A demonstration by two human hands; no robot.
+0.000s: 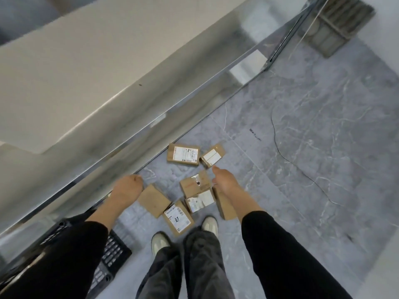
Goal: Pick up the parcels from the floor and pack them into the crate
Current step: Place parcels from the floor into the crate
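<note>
Several brown cardboard parcels lie scattered on the grey marble floor ahead of my feet. A labelled parcel point(183, 154) and a small one point(212, 156) lie farthest. A taped parcel point(195, 184), a white-labelled one point(199, 202), a plain one point(153, 200) and another labelled one point(178, 219) sit closer. A long plain parcel point(225, 207) is partly hidden by my right forearm. The black slotted crate point(114, 249) stands at the lower left, mostly covered by my left sleeve. My left hand point(129, 186) hangs with curled fingers and holds nothing. My right hand point(224, 182) hovers above the parcels, loosely spread and empty.
A beige wall with a shiny metal skirting point(133, 134) runs diagonally along the left. A thin dark cable point(280, 152) trails over the floor at the right. A grey slatted object point(336, 24) lies at the top right. My shoes point(160, 241) stand just behind the parcels.
</note>
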